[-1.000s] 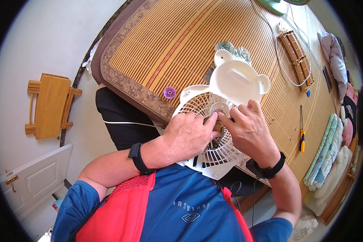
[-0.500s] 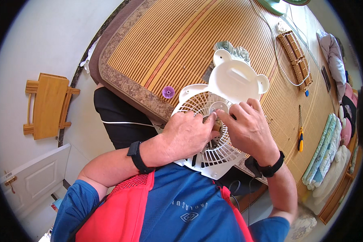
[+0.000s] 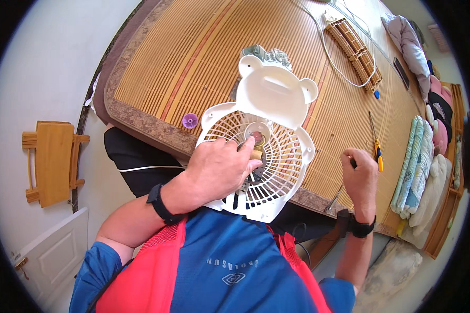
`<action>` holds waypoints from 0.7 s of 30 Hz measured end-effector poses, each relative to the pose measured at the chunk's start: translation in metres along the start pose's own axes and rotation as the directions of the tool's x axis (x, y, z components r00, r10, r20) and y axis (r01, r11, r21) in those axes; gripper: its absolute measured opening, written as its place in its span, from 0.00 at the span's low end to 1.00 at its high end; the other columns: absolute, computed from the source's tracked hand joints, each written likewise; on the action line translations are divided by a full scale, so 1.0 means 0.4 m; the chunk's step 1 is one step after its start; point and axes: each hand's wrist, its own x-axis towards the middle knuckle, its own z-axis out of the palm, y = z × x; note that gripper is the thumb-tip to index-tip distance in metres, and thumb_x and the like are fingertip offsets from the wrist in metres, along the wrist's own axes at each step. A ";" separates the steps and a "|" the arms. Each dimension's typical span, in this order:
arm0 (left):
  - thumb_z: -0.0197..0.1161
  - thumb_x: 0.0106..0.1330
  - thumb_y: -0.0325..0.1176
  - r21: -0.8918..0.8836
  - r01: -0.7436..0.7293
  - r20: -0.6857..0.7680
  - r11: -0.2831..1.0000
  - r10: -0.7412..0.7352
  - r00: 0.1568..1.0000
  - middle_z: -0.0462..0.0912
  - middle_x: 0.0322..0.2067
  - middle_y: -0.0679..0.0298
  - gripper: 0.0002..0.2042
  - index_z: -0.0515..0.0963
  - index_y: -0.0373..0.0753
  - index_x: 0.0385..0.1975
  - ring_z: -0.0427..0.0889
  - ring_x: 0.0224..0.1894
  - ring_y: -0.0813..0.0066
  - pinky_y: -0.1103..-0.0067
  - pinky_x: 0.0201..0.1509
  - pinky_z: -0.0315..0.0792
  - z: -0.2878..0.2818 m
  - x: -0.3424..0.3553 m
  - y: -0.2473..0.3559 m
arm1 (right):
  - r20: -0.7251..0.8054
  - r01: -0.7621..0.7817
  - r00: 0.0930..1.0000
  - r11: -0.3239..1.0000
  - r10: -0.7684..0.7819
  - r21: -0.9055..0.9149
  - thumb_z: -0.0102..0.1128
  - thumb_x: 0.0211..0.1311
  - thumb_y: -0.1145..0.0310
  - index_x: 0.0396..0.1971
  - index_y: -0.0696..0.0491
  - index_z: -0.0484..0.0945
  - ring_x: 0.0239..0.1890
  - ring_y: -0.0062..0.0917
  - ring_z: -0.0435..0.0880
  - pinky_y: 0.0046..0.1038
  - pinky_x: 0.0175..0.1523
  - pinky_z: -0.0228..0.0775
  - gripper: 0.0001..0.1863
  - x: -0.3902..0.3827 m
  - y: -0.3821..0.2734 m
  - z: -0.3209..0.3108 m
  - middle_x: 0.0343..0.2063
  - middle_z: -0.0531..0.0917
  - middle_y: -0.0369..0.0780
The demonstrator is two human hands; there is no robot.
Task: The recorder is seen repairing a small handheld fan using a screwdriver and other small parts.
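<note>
Hands point(image 3: 218, 169): 2. Wristbands point(image 3: 161, 203): 2. White grille point(image 3: 286, 155): 1. White bear-shaped cover point(image 3: 273, 97): 1. Purple knob point(image 3: 190, 121): 1. Yellow-handled screwdriver point(image 3: 378, 155): 1. Wooden stool point(image 3: 55, 161): 1. Door point(image 3: 60, 255): 1.

Left grip point(image 3: 218, 165) palm-down, index finger point(image 3: 246, 147) and thumb point(image 3: 254, 165) outstretched, right grip point(image 3: 360, 169) well apart with fingers point(image 3: 349, 154) curled.

The head view (a wide fisheye) looks down, near, over the white grille point(image 3: 283, 158).

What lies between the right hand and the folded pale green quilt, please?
In the head view, a yellow-handled screwdriver lies on the bamboo mat between the right hand and the folded quilt.
</note>
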 end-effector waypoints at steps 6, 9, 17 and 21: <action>0.68 0.83 0.51 0.027 0.010 0.013 1.000 -0.010 1.000 0.90 0.31 0.57 0.27 0.84 0.38 0.72 0.91 0.36 0.56 0.61 0.41 0.82 -0.011 -0.003 -0.002 | 0.046 -0.219 0.975 0.972 0.215 0.088 0.80 0.70 0.74 0.43 0.57 0.92 0.36 0.41 0.91 0.37 0.44 0.82 0.06 -0.065 0.023 0.042 0.35 0.90 0.47; 0.69 0.83 0.51 0.041 0.004 0.035 0.999 -0.005 0.999 0.91 0.33 0.56 0.28 0.84 0.37 0.72 0.91 0.38 0.55 0.60 0.43 0.82 -0.014 -0.002 -0.003 | 0.082 -0.251 0.967 0.955 0.241 0.156 0.79 0.70 0.73 0.44 0.57 0.93 0.38 0.42 0.92 0.39 0.45 0.83 0.06 -0.065 0.015 0.067 0.36 0.91 0.47; 0.69 0.83 0.50 0.035 -0.004 0.033 0.999 0.003 0.999 0.91 0.33 0.56 0.27 0.84 0.36 0.72 0.91 0.38 0.55 0.60 0.43 0.82 -0.014 0.003 0.001 | 0.054 -0.151 0.988 0.977 0.145 0.149 0.77 0.73 0.68 0.44 0.53 0.94 0.45 0.44 0.94 0.43 0.51 0.85 0.06 -0.026 -0.008 0.131 0.40 0.92 0.44; 0.70 0.82 0.50 0.021 -0.013 0.010 1.000 0.013 1.000 0.91 0.33 0.56 0.28 0.84 0.35 0.71 0.91 0.37 0.55 0.60 0.42 0.82 -0.005 -0.002 -0.006 | 0.050 -0.126 0.991 0.983 0.120 0.130 0.77 0.73 0.69 0.44 0.53 0.94 0.45 0.45 0.93 0.43 0.51 0.85 0.06 -0.016 -0.005 0.170 0.41 0.92 0.44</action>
